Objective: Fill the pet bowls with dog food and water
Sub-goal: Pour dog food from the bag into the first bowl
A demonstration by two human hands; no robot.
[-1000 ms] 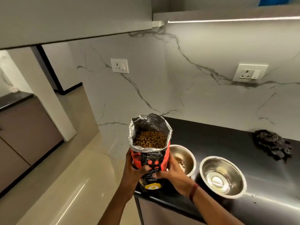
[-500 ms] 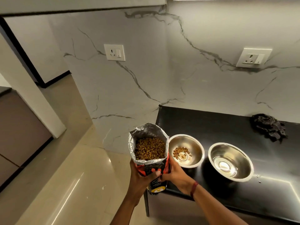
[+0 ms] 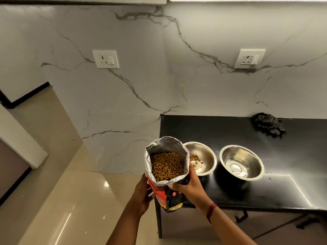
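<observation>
An open dog food bag (image 3: 166, 167), foil-lined with a red and black outside, is held upright just off the counter's left front corner; brown kibble fills it. My left hand (image 3: 143, 193) grips its left side and my right hand (image 3: 189, 184) grips its right side near the rim. Two steel bowls stand on the black counter (image 3: 221, 129). The left bowl (image 3: 203, 156), right beside the bag, holds a little kibble. The right bowl (image 3: 241, 161) shows only a shiny bottom.
A dark crumpled cloth (image 3: 268, 124) lies at the back of the counter by the marble wall. Two wall sockets (image 3: 105, 59) sit above. Left of the counter is glossy beige floor (image 3: 70, 200). Cabinet handles show under the counter front.
The view has tilted down and drawn back, so the bag and bowls sit lower and more of the counter shows. Both hands still hold the bag upright by the left bowl.
</observation>
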